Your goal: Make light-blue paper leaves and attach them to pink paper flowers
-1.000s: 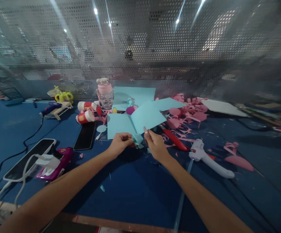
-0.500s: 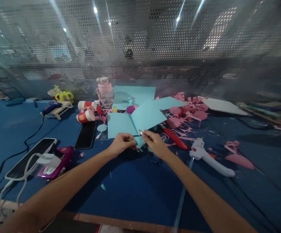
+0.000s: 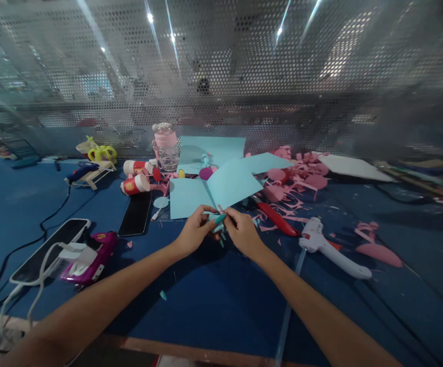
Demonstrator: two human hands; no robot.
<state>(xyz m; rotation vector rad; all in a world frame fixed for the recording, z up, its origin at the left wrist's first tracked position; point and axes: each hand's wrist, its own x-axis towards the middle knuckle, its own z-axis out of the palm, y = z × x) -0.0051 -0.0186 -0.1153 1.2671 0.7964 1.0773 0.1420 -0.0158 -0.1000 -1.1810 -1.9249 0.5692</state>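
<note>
Left hand point(image 3: 195, 230) has risen, fingers pinched on the small teal paper piece point(image 3: 218, 219) just in front of the light-blue sheet point(image 3: 221, 189); right hand point(image 3: 240, 230) now pinches it too, both closing together, folding likely.

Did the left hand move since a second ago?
Yes, a little. The left hand has come up off the blue table toward the big light blue sheet, meeting the right hand on the small blue paper piece.
</note>
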